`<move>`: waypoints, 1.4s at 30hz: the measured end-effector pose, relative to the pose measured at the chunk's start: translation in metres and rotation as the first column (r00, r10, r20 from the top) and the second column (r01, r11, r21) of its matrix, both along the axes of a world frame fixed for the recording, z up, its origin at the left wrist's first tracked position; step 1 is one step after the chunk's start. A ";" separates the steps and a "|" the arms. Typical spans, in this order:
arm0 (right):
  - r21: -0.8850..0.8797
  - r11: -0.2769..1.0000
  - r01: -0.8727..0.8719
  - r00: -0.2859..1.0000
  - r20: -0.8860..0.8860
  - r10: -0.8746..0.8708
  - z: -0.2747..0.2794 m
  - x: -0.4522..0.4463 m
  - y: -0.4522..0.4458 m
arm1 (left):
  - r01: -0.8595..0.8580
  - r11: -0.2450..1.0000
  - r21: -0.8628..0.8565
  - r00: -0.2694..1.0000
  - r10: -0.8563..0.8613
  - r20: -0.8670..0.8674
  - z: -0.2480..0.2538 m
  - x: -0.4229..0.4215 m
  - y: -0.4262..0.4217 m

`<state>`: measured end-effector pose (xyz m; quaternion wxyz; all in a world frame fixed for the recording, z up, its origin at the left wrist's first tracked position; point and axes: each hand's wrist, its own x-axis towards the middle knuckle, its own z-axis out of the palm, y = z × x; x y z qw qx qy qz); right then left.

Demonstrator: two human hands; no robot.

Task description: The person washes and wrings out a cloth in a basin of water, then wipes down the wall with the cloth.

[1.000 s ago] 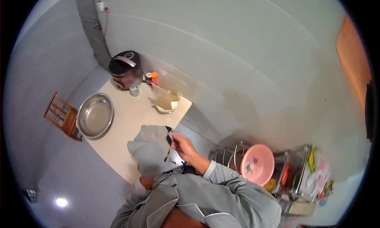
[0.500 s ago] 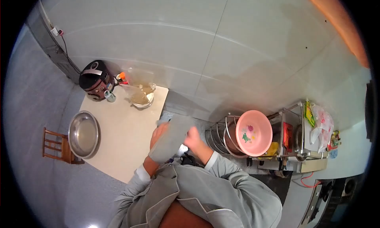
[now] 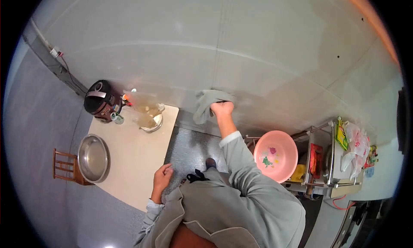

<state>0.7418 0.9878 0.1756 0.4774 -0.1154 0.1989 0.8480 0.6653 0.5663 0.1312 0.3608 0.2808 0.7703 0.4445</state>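
Arm out straight now, and the right hand [image 3: 223, 108] has the cloth [image 3: 204, 103] up in front of the wall [image 3: 258, 67], off the table [image 3: 131, 164], just beyond its far right corner. The fingers are pressed together on one side of it, tips hidden; the left hand [image 3: 163, 178] has its fingers half bent, nothing seen in them, close by the table's right edge. Here's the worry: with only that one side gripped, a loosened pinch could drop the cloth to the floor [image 3: 191, 144]. A sweep towards the table might snag the bag [image 3: 144, 112] near that far corner, and an elbow thrown wide could knock the basin [image 3: 287, 147], so near the sleeve [image 3: 243, 162] in this view. As for the cloth, it's plain grey, soft-looking, bunched in uneven folds, its left part drooping free, a dark strip showing by the fingers. Whether it touches the wall, I can't tell from here.
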 end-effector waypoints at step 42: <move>-0.209 0.935 -0.288 0.957 -0.026 0.289 -0.057 -0.043 0.015 | -0.176 0.982 -0.065 0.971 0.185 0.154 -0.076 0.014 -0.005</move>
